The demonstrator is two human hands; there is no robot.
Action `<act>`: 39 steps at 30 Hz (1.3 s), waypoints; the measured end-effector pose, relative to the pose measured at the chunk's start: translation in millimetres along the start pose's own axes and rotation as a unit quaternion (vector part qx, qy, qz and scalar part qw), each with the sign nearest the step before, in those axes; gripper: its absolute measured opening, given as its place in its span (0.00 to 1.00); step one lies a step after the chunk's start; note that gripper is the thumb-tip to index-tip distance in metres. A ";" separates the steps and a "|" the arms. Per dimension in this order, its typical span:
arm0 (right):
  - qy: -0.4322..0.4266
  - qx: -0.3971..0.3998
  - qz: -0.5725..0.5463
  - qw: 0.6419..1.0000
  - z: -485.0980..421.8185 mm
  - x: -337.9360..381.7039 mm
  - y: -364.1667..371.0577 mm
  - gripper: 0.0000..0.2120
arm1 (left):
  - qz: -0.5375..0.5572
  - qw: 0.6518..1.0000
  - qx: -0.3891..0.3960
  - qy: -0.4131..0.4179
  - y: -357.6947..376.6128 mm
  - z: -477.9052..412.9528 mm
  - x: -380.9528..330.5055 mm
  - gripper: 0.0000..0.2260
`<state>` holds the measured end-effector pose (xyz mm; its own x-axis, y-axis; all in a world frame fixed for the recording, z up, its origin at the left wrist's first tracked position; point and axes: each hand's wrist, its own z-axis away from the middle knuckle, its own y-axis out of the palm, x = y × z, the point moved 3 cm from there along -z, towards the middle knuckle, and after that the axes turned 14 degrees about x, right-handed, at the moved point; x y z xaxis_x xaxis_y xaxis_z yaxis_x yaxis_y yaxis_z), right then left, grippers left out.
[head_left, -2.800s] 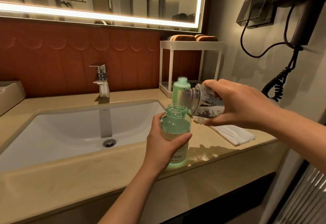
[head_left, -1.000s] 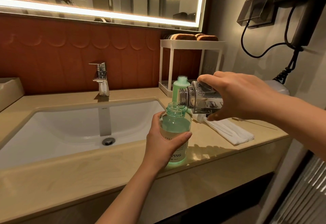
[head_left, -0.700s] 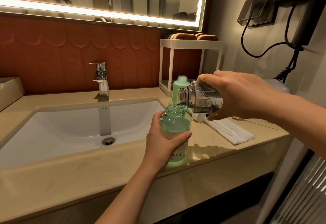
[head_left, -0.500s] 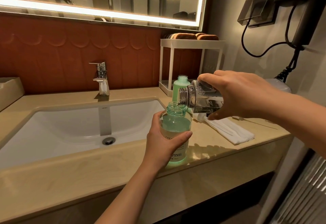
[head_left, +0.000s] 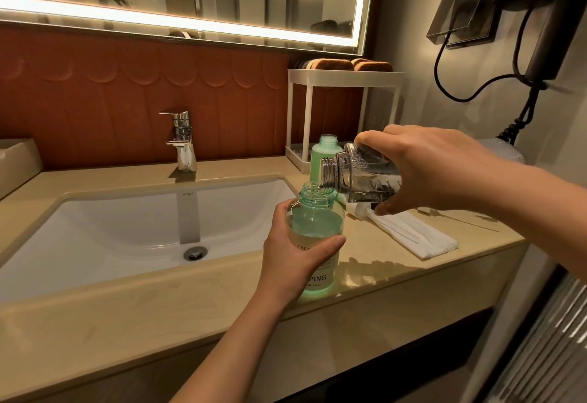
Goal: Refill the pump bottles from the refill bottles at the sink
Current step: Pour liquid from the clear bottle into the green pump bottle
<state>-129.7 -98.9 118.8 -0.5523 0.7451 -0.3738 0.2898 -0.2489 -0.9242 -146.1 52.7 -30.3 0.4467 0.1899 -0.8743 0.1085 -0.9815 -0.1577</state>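
Note:
A green-tinted bottle stands uncapped on the counter's front edge, holding green liquid. My left hand grips its body. My right hand holds a clear bottle tipped on its side, its open mouth just above the green bottle's neck. A thin trickle runs from it into the neck. Behind them stands a second, opaque green bottle, also uncapped. A white pump head lies on the counter under the clear bottle.
The white sink with a chrome tap lies to the left. A folded white cloth rests on the beige counter at right. A white rack stands at the back, and a hair dryer cord hangs on the wall.
The clear bottle has been tipped a little lower over the green bottle's neck since 2.8 s ago. In the last second both hands and bottles have hardly moved.

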 end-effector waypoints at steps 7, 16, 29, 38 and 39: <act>-0.002 0.001 0.000 1.000 -0.4 0.2 -1.1 0.43 | -0.001 1.000 -0.001 -0.003 -0.4 0.4 0.3 0.31; -0.002 0.008 0.005 1.000 -0.9 0.4 -2.5 0.43 | -0.004 1.000 0.000 -0.007 -0.2 0.3 0.3 0.31; -0.002 0.010 0.009 1.000 -0.5 0.9 -4.5 0.43 | -0.003 1.000 0.000 -0.004 -0.1 0.1 0.9 0.31; -0.003 0.008 0.015 1.000 -1.4 0.6 -5.3 0.44 | -0.006 1.000 0.000 -0.005 -0.3 0.2 1.3 0.31; -0.003 0.008 0.014 1.000 -1.5 0.6 -5.4 0.44 | -0.007 1.000 0.001 -0.006 -0.4 0.3 1.3 0.31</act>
<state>-130.4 -96.2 123.7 -0.5491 0.7340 -0.3998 0.2918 -0.2799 -0.9146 -145.9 53.3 -31.5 0.4352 0.2027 -0.8772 0.1135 -0.9789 -0.1699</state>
